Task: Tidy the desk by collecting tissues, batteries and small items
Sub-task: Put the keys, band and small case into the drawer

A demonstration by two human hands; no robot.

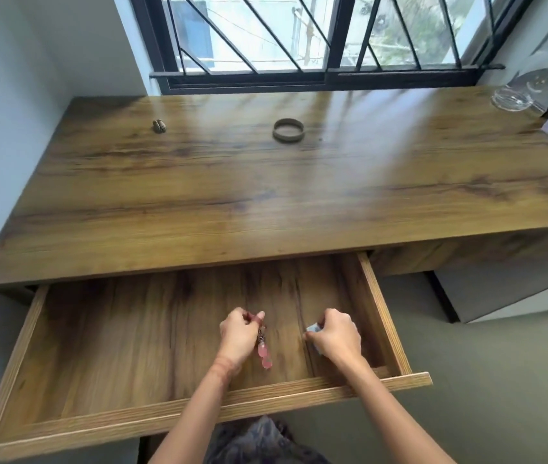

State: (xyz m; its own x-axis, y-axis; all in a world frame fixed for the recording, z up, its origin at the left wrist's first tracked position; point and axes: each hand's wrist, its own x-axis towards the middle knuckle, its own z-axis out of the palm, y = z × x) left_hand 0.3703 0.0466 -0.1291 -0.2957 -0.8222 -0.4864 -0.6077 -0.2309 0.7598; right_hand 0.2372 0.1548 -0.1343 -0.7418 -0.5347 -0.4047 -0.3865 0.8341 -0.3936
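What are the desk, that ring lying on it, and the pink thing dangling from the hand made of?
Desk: wood or wood-look laminate, grain visible, slight sheen. Ring: thin, matte, tan-grey, perhaps rubber or cardboard; unclear. Pink charm hanging from the left hand: glossy, translucent, probably plastic or glass.

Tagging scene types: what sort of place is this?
Likely a home bedroom or study. A built-in wooden desk with an open drawer sits under a barred window, and a clothes iron stands at the desk's far right corner.
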